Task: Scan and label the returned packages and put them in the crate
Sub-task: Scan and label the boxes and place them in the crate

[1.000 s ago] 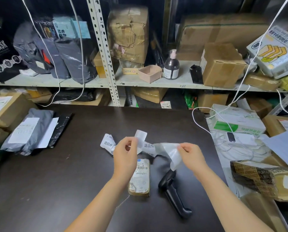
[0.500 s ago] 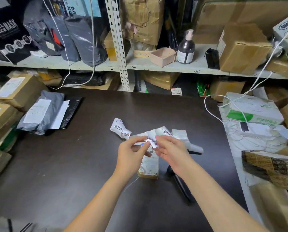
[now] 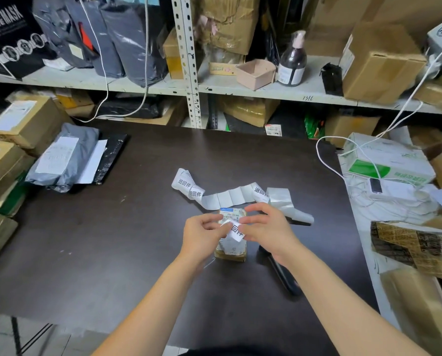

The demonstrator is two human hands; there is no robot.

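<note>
**Two hands, one label, one package, one label strip and one scanner** occupy the middle of the dark table. The left hand and the right hand meet above the package. This is a small brown parcel with a printed slip on top, lying flat on the table directly under the fingertips. Both hands pinch a single white label with black characters, the left at its left edge and the right at its right edge. The label is held tilted just over the package's top; whether it touches the package cannot be told. Just beyond the hands lies the label strip, curled at its left end, with three printed labels countable on it and bare sections between. The black scanner lies on the table just right of the package, partly hidden by the right forearm. Well apart, at the table's left edge, one grey mailing bag rests beside a black one, next to stacked cardboard boxes. Behind the table, a shelf carries one pump bottle, one small pink box and further cartons. A white cable loops over the table's right rear corner.
</note>
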